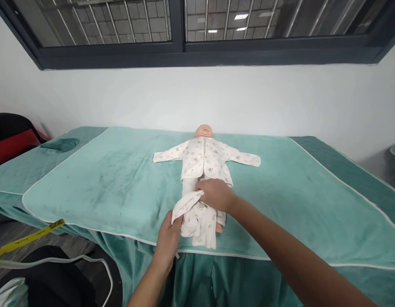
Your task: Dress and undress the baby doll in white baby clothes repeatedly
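Observation:
A baby doll (203, 131) lies on its back on the green bed cover, head toward the wall. It wears a white printed baby jacket (194, 160), its sleeves stretched out to both sides. Over its lower legs are bunched white printed baby pants (203, 224). My left hand (168, 238) is closed on the lower left edge of the pants. Close to the jacket hem, my right hand (216, 194) pinches their upper edge. One doll foot (219, 228) shows at the right; the fabric and my hands hide much of the legs.
The green bed cover (120, 179) runs up to a white wall (184, 98) below a dark-framed window (178, 53). A red and black bag (15, 140) stands at far left. A yellow strap (31, 238) and a white cable (56, 260) hang by a black seat at lower left.

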Demonstrator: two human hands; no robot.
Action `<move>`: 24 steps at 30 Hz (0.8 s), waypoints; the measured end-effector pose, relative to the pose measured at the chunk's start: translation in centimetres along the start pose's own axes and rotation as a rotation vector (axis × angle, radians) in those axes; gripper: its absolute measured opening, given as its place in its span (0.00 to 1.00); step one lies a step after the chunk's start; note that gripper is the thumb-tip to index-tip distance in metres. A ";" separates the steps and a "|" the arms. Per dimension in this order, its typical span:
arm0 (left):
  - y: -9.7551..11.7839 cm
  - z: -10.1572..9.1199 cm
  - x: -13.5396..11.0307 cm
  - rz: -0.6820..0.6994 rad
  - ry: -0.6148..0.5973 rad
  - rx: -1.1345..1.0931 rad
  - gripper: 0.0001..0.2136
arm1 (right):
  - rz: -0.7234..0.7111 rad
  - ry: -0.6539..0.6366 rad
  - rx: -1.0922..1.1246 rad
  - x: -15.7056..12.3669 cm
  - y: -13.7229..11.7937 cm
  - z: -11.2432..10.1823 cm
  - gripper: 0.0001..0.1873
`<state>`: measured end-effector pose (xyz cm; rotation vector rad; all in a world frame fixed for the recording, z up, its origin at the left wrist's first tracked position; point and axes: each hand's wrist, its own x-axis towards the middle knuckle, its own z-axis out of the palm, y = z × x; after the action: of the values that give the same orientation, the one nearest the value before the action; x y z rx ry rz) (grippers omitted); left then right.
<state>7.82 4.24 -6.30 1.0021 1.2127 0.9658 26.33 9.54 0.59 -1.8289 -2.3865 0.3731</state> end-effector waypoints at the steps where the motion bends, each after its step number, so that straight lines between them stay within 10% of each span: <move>1: 0.2 0.0 0.2 0.020 -0.030 0.001 0.21 | 0.017 0.008 0.003 -0.1 0.0 0.1 0.09; 12: 1.9 -2.0 3.0 0.027 -0.397 0.040 0.20 | 0.052 0.034 0.130 -0.7 0.3 0.1 0.10; 24: 4.7 -1.2 9.2 0.362 -0.049 0.452 0.03 | 0.130 0.045 0.178 0.7 0.4 -0.3 0.07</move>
<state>7.29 14.44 -4.40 1.6360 1.2611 0.9534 26.57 10.32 0.75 -1.8944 -2.1349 0.5331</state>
